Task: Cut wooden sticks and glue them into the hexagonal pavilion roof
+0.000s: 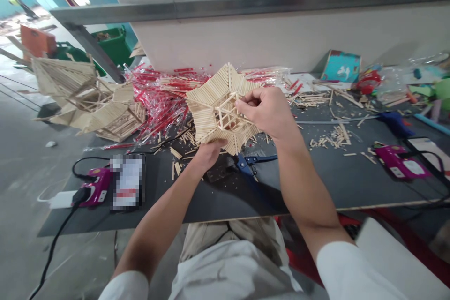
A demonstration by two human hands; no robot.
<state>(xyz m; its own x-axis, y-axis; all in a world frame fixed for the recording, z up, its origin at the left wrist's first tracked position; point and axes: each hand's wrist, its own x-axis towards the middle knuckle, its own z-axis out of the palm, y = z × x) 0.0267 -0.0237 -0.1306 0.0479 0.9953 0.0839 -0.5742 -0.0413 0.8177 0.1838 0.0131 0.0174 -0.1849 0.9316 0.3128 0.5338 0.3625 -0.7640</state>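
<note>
A star-shaped lattice of thin wooden sticks (207,124) is held up above the dark table, its open hexagonal centre facing me. My left hand (211,152) grips its lower edge, thumb in front and the other fingers behind it. At the upper right of the centre, my right hand (265,108) is closed in a pinch over the star's inner frame. Whatever lies between those fingertips is too small to make out. Below the star, blue-handled pliers (248,164) lie on the table, partly in shadow.
Red and clear plastic packets of sticks (158,98) heap behind the star. A larger stick structure (87,98) stands left. Cut sticks (333,137) litter the table (316,187). Purple power strips (96,186) sit on both sides, with a phone (128,183) at left.
</note>
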